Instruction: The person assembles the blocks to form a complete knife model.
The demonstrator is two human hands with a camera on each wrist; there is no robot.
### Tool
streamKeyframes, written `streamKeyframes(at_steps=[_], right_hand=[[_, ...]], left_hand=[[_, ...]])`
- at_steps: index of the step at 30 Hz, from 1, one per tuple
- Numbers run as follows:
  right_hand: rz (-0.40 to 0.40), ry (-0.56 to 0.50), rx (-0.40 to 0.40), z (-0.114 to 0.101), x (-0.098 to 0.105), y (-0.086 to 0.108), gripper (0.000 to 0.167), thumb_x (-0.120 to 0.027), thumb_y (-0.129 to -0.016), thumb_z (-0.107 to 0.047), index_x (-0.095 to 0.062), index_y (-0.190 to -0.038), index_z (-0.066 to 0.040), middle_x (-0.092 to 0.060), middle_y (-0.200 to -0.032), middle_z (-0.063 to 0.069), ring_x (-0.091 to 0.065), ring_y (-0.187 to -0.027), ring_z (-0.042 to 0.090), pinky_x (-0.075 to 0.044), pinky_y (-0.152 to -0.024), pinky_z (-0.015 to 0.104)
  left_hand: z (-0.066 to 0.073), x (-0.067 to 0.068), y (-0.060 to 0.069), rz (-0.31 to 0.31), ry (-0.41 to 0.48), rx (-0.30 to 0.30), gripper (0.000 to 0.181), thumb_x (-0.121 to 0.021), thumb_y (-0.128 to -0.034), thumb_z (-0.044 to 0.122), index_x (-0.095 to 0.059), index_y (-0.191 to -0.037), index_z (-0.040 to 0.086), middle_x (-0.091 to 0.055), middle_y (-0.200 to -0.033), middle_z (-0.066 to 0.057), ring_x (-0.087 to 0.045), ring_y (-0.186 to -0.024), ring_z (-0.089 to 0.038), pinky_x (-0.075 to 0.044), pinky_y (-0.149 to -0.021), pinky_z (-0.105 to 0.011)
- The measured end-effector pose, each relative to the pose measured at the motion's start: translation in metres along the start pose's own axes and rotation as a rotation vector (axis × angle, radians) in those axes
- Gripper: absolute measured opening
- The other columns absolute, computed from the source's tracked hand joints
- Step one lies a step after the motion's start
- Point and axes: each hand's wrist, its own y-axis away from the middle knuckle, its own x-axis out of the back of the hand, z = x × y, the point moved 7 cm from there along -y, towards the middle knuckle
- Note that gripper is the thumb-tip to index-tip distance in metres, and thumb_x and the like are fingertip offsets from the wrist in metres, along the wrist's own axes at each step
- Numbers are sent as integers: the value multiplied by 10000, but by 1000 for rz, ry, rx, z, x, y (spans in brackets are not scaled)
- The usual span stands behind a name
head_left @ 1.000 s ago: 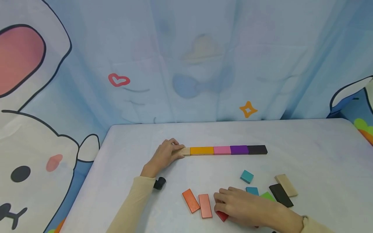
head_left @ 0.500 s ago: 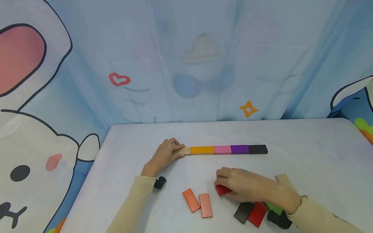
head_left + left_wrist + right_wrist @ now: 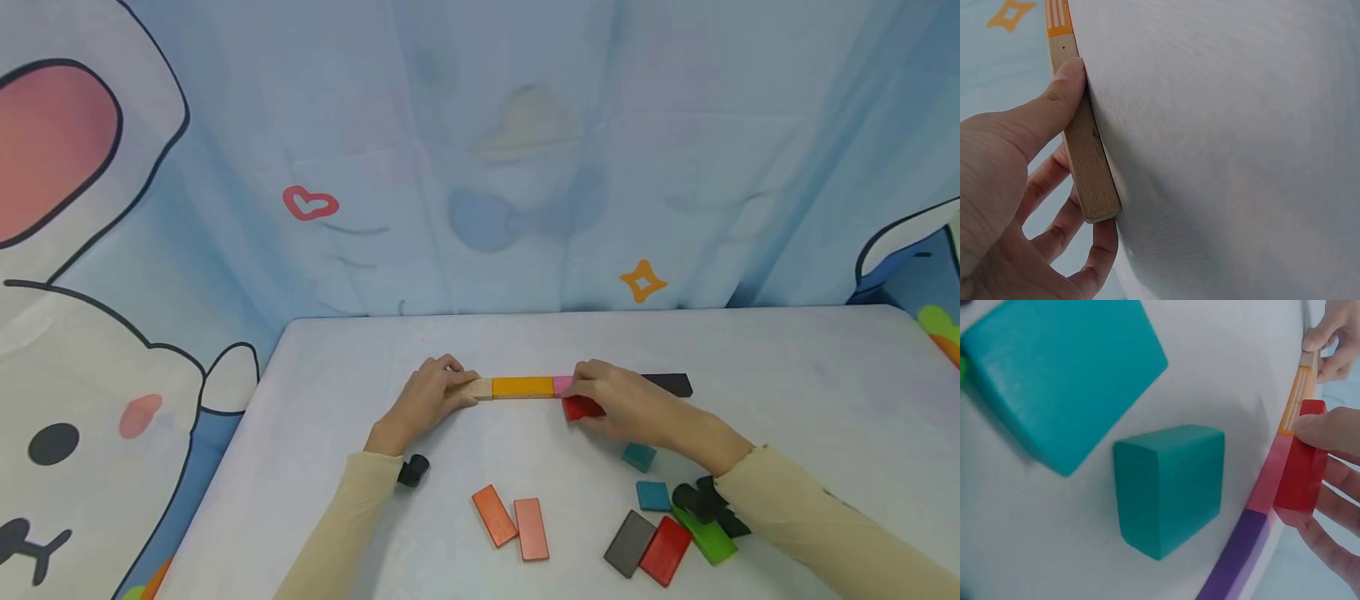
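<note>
My left hand (image 3: 424, 403) grips the plain wooden block (image 3: 1092, 150) at the left end of a row, thumb on one side and fingers on the other. To its right run an orange-yellow block (image 3: 522, 387), a pink block (image 3: 1270, 472), a purple block (image 3: 1237, 553) and a black block (image 3: 669, 384). My right hand (image 3: 637, 407) pinches a red block (image 3: 1302, 472) between thumb and fingers, close beside the pink one. In the head view this hand covers the purple block; whether the red block touches the row, I cannot tell.
Nearer on the table (image 3: 360, 350) lie an orange block (image 3: 494, 516), a salmon block (image 3: 531, 529), a dark grey block (image 3: 629, 543), another red block (image 3: 665, 551), a green block (image 3: 707, 537) and two teal blocks (image 3: 640, 457) (image 3: 653, 496). A patterned curtain (image 3: 480, 167) hangs behind.
My right hand has carried the red block from the loose blocks forward to the row, uncovering the grey, red and teal blocks. My left hand has stayed on the wooden block.
</note>
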Motion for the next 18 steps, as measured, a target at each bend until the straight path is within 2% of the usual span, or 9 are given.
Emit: streamKeyframes(at_steps=[6,18], right_hand=[[-12,-44,-33,6,-7,-7,332,-896,-822,-69,-770,-1116,19,-652,-1057,131,-621,-914,230,-613,-801,358],[17,-31,-31,10,-12,-12,318,-894,-813,-52,-763,-1091,27,-663,-1054,148,-628,-900,242,-612,-800,381]], left_hand=[[-1,-1,0,-11,12,8,412,-786,-945,256,-738,-1328,111,-642,-1188,-78,-561,-1058,-284,-463,-872,-424],[-1,-1,0,-4,4,16,402,-786,-946,256,-743,-1321,119,-645,-1189,-81,-561,-1052,-277,-469,-878,-421]])
